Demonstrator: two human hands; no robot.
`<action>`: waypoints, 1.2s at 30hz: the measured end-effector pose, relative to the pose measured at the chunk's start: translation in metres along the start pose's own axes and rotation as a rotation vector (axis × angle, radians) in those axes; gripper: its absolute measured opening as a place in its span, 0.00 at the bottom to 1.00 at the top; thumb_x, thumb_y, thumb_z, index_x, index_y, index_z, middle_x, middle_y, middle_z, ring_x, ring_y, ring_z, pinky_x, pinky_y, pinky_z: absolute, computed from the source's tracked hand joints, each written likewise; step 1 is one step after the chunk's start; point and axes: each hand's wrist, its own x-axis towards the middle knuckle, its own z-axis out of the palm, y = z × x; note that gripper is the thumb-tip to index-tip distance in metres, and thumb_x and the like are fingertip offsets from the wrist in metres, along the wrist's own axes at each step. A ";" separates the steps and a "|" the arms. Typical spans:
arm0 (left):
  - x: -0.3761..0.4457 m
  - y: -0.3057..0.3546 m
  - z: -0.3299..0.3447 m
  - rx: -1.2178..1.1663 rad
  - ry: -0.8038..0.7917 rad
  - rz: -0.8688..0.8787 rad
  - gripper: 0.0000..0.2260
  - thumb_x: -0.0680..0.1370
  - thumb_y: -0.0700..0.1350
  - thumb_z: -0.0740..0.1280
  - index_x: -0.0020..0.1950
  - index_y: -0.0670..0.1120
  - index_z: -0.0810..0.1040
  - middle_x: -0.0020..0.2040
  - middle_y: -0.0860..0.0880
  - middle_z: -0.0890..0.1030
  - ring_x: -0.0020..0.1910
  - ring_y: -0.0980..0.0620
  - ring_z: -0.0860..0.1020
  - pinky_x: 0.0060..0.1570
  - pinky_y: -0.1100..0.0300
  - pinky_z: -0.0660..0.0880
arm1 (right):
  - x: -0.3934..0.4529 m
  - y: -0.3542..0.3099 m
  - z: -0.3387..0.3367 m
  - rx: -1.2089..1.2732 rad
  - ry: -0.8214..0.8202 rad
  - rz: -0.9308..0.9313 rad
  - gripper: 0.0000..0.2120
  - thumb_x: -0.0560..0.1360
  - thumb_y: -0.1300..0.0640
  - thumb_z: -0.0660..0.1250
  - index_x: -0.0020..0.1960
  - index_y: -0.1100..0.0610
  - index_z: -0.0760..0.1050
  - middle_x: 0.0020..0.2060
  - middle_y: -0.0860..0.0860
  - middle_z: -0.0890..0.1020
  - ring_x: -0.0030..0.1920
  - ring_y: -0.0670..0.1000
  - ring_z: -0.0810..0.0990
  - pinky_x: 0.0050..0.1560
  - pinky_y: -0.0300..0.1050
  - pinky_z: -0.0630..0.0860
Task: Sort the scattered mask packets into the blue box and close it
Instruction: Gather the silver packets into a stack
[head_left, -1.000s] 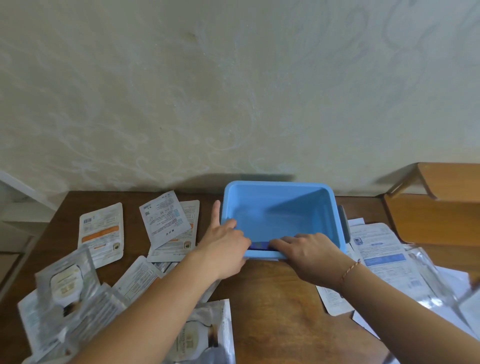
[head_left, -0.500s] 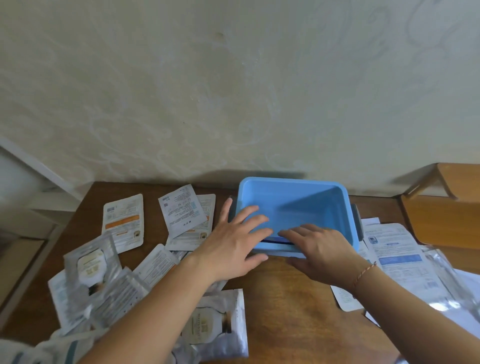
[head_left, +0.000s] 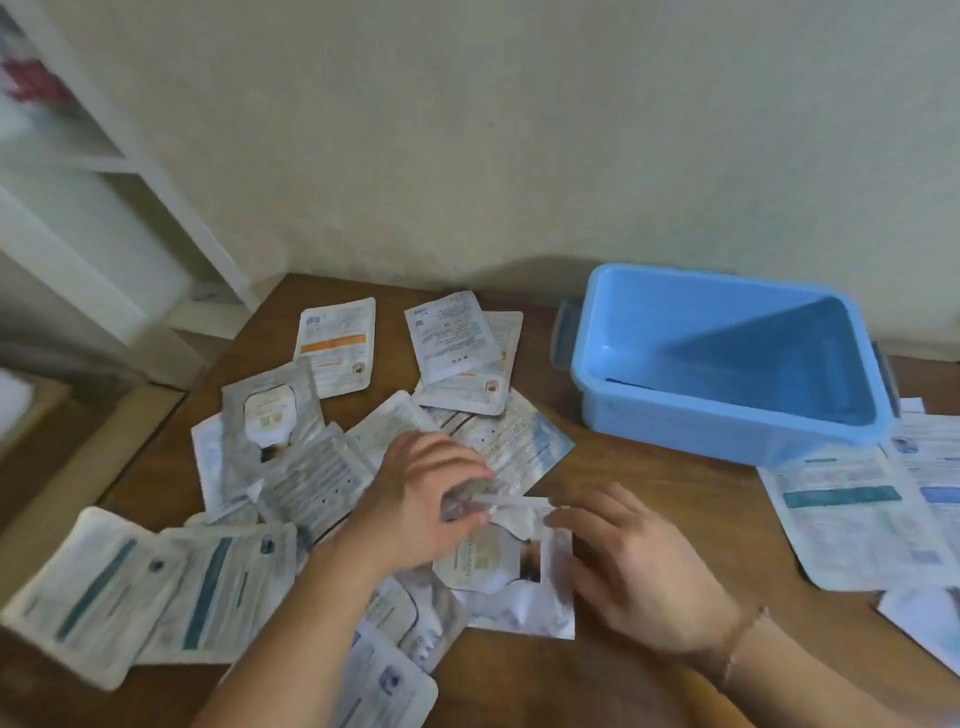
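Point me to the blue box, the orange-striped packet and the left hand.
blue box (head_left: 727, 434): head view, near outer wall.
orange-striped packet (head_left: 336, 345): head view, on its orange stripe.
left hand (head_left: 415, 499): head view, back of the hand.

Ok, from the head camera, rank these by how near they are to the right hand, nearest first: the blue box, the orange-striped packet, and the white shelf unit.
1. Blue box: up and slightly right of the right hand, toward the wall.
2. Orange-striped packet: far-left part of the table, beyond the left hand.
3. White shelf unit: off the table, at the far left.
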 end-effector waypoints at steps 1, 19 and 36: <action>-0.001 -0.004 0.004 0.001 0.014 -0.022 0.19 0.72 0.60 0.69 0.58 0.53 0.82 0.56 0.59 0.81 0.59 0.57 0.74 0.63 0.53 0.67 | 0.008 0.000 0.010 -0.016 -0.010 0.027 0.16 0.75 0.46 0.64 0.60 0.49 0.77 0.60 0.44 0.78 0.59 0.49 0.75 0.54 0.48 0.78; -0.052 0.087 0.034 0.291 -0.224 0.162 0.17 0.81 0.60 0.59 0.68 0.60 0.75 0.64 0.61 0.73 0.67 0.58 0.63 0.74 0.51 0.49 | -0.076 0.005 0.023 -0.339 0.002 0.501 0.30 0.67 0.29 0.65 0.65 0.41 0.68 0.59 0.47 0.71 0.61 0.51 0.70 0.57 0.47 0.75; -0.092 0.196 0.088 0.192 -0.310 0.215 0.37 0.72 0.72 0.62 0.77 0.59 0.59 0.74 0.57 0.59 0.76 0.57 0.51 0.77 0.46 0.39 | -0.220 -0.013 0.022 -0.448 -0.143 0.479 0.51 0.62 0.20 0.29 0.79 0.45 0.42 0.78 0.40 0.42 0.75 0.44 0.31 0.75 0.56 0.33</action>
